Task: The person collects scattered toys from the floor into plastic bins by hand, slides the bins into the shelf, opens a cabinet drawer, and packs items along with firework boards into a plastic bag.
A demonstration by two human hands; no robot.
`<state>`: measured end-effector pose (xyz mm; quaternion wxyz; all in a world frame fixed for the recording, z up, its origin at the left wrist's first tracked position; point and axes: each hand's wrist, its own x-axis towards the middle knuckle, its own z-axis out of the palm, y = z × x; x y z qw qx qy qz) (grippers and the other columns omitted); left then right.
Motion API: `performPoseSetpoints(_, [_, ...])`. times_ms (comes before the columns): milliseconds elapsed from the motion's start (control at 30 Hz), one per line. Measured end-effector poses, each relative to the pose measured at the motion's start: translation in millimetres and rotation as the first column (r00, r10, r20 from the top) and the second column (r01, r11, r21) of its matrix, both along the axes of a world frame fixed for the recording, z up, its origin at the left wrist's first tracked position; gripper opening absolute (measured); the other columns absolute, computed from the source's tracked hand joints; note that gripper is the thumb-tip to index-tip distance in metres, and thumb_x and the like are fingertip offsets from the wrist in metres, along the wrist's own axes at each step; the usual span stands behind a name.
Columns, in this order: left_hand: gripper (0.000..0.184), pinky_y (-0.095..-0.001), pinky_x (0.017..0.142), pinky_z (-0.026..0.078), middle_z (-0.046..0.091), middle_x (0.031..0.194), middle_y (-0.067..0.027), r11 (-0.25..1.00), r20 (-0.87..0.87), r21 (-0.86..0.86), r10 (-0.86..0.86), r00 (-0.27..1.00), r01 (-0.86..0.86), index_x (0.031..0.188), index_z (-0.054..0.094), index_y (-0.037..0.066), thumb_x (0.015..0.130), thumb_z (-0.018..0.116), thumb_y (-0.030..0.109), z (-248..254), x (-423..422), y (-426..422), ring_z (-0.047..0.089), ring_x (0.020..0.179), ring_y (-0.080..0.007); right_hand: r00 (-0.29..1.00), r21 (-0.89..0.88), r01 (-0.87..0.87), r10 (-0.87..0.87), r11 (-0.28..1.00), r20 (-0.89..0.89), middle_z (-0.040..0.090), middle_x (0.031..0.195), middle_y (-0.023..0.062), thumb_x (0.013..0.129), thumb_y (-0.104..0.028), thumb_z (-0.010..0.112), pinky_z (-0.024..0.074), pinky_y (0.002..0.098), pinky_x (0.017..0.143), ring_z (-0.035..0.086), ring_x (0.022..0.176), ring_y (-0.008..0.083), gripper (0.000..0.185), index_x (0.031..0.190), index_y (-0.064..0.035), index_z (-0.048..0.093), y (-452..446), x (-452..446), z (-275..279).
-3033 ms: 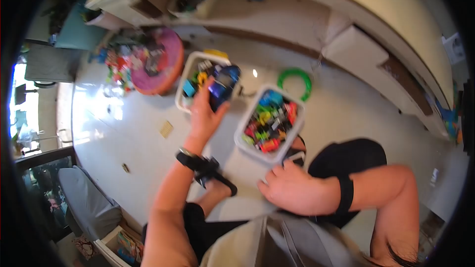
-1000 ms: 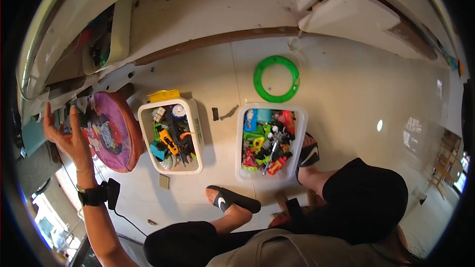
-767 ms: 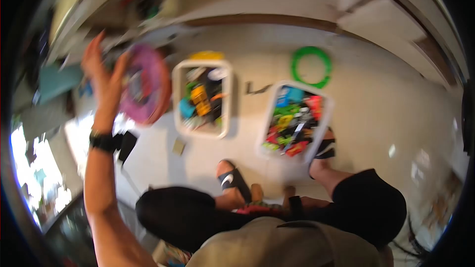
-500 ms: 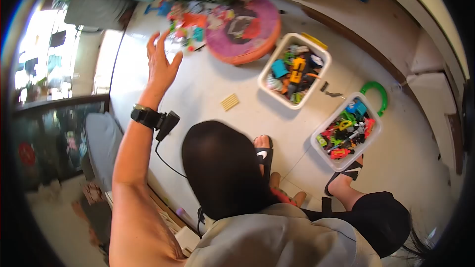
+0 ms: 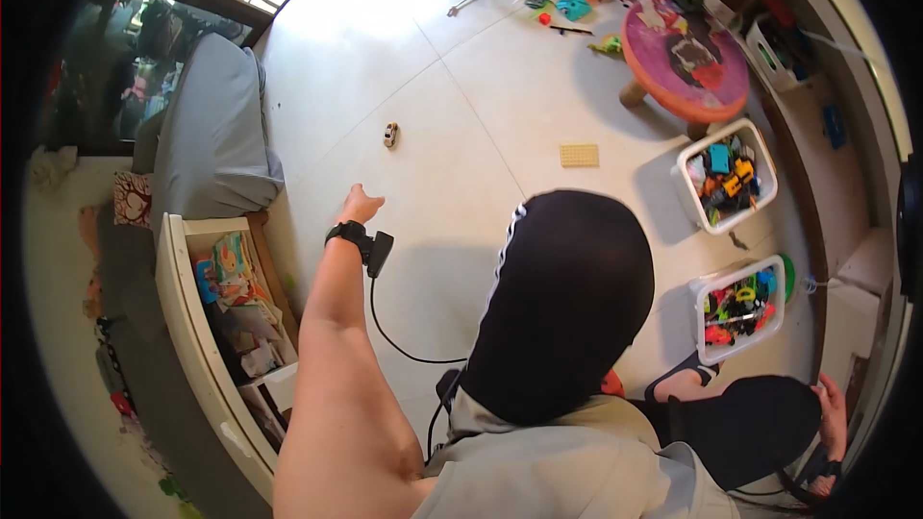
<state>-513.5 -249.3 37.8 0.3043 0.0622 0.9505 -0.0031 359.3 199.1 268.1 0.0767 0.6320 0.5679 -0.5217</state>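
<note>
My left hand (image 5: 361,205) reaches out over the floor, with its thumb stretched to the side and its other fingers foreshortened. It looks open and holds nothing I can see. A small toy car (image 5: 390,135) lies on the tiles just beyond it, apart from the fingers. My right hand (image 5: 833,417) rests beside my right knee at the lower right edge, fingers extended and nothing visible in them. To the right of the car, a flat tan studded building plate (image 5: 579,156) lies on the floor.
Two white bins (image 5: 681,173) (image 5: 700,317) of mixed toys stand at right. Behind them is a round purple-topped stool (image 5: 663,62). Loose toys, including a teal piece (image 5: 574,7), lie at the back. An open drawer (image 5: 178,274) with books and a grey-covered seat (image 5: 207,125) are at left.
My view has turned left, bringing the toy car, the drawer and my right hand into sight. My left hand, raised with spread fingers before, now reaches lower toward the car.
</note>
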Motion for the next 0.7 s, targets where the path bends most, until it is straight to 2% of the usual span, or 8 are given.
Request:
performPoseSetpoints(33, [0.086,-0.0408,0.107,0.036,0.043,0.137,-0.0298,0.999,-0.048,0.044,0.016,0.999,-0.014,0.141,0.03,-0.006,0.077,0.071,0.034,-12,-3,3,0.042,0.131,-0.0381,0.988,0.019,0.08,-0.082,0.997,0.132,0.06,0.106,0.0047,0.093,-0.036,0.058,0.0545,0.0266,0.064,0.058,0.093,0.0129,0.053,0.136,-0.0078,0.045,5,-35,26])
performPoseSetpoints(133, [0.093,-0.0392,0.113,0.029,0.033,0.145,-0.0293,0.983,-0.084,0.183,0.033,0.996,-0.017,0.143,0.021,-0.009,0.077,0.073,0.032,-54,-27,14,0.034,0.135,-0.039,0.958,-0.006,0.053,-0.049,0.999,0.284,0.061,0.104,0.0045,0.093,-0.033,0.057,0.0537,0.0289,0.059,0.059,0.091,0.0119,0.05,0.137,-0.0112,0.045,10,-82,50])
performPoseSetpoints(167, [0.094,-0.0384,0.114,0.026,0.031,0.146,-0.0293,0.959,-0.211,0.264,-0.049,0.976,0.105,0.144,0.019,-0.009,0.077,0.074,0.029,-89,-45,6,0.03,0.137,-0.0377,0.944,-0.04,0.037,-0.021,0.999,0.329,0.063,0.102,0.0042,0.093,-0.031,0.057,0.053,0.0287,0.058,0.061,0.086,0.012,0.048,0.136,-0.013,0.046,5,-83,49])
performPoseSetpoints(300, [0.091,-0.0388,0.116,0.021,0.02,0.151,-0.0285,0.93,-0.308,0.32,-0.08,0.948,0.182,0.146,0.008,-0.009,0.083,0.068,0.02,-151,-106,36,0.021,0.141,-0.038,0.964,-0.07,0.2,-0.184,0.977,0.192,0.066,0.096,0.0056,0.096,-0.029,0.054,0.051,0.0276,0.071,0.063,0.085,0.0143,0.037,0.121,-0.0018,0.058,-38,-86,57])
performPoseSetpoints(400, [0.083,-0.0424,0.112,0.027,0.029,0.145,-0.0281,0.935,-0.293,0.346,0.023,0.956,0.083,0.149,0.016,0.004,0.084,0.066,0.02,-178,-132,66,0.031,0.134,-0.0398,0.793,0.193,0.58,-0.603,0.791,0.084,0.066,0.092,0.0053,0.095,-0.028,0.056,0.0482,0.0267,0.079,0.062,0.084,0.0149,0.033,0.107,0.0011,0.064,-69,-115,68])
performPoseSetpoints(467, [0.079,-0.0432,0.111,0.029,0.033,0.142,-0.0273,0.931,-0.212,0.364,0.048,0.976,0.033,0.149,0.02,0.008,0.084,0.065,0.019,-197,-141,77,0.035,0.131,-0.0397,0.737,0.317,0.622,-0.672,0.716,0.074,0.066,0.092,0.0053,0.095,-0.028,0.056,0.048,0.0268,0.079,0.061,0.084,0.0148,0.032,0.106,0.0009,0.064,-78,-105,61])
performPoseSetpoints(633, [0.05,-0.0436,0.099,0.038,0.052,0.126,-0.0152,0.995,-0.368,-0.01,-0.096,0.925,0.099,0.132,0.05,0.017,0.083,0.061,0.012,-209,-120,116,0.049,0.117,-0.0337,0.666,0.451,0.655,-0.745,0.606,0.033,0.066,0.091,0.0052,0.095,-0.028,0.056,0.0477,0.0269,0.079,0.061,0.084,0.0146,0.031,0.103,0.0004,0.065,-100,-84,52])
performPoseSetpoints(700, [0.046,-0.0443,0.097,0.039,0.054,0.121,-0.012,0.993,-0.431,0.033,-0.091,0.898,0.117,0.128,0.053,0.018,0.083,0.061,0.011,-209,-87,131,0.049,0.116,-0.0314,0.662,0.471,0.655,-0.75,0.591,0.02,0.065,0.09,0.0052,0.095,-0.028,0.057,0.0475,0.027,0.08,0.061,0.083,0.0146,0.03,0.102,0.0001,0.065,-105,-78,51])
